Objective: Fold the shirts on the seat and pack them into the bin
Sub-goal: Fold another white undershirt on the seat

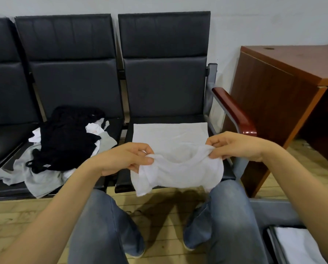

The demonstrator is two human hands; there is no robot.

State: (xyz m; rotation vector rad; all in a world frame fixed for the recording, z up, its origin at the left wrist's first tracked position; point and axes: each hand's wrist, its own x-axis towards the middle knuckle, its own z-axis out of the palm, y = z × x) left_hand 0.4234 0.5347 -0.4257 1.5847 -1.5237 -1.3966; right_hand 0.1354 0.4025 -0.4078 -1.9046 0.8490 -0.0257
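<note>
Bench (165, 88): row of black padded seats running left to right against a white wall (254, 20), with a wooden armrest (233, 109) at its right end.
Floor (26, 216): pale wood boards, open between the bench front and the person's knees.
Desk (273, 88): reddish-brown wood, right of the bench, close beside the armrest.
Clothes pile (64, 141): black, white and grey garments heaped loose on the middle seat; grey fabric spills over its near edge.
White shirt (178, 168): on the right seat, long axis far to near. Its far edge lies flat and straight near the backrest. Its near end is lifted, bunched and draped past the seat front.
Bin (271, 242): near right corner, partly cut off, white fabric inside.
Left hand (125, 159): thumb and curled fingers pinch the shirt's near left end.
Right hand (235, 145): thumb and curled fingers pinch the near right end.
</note>
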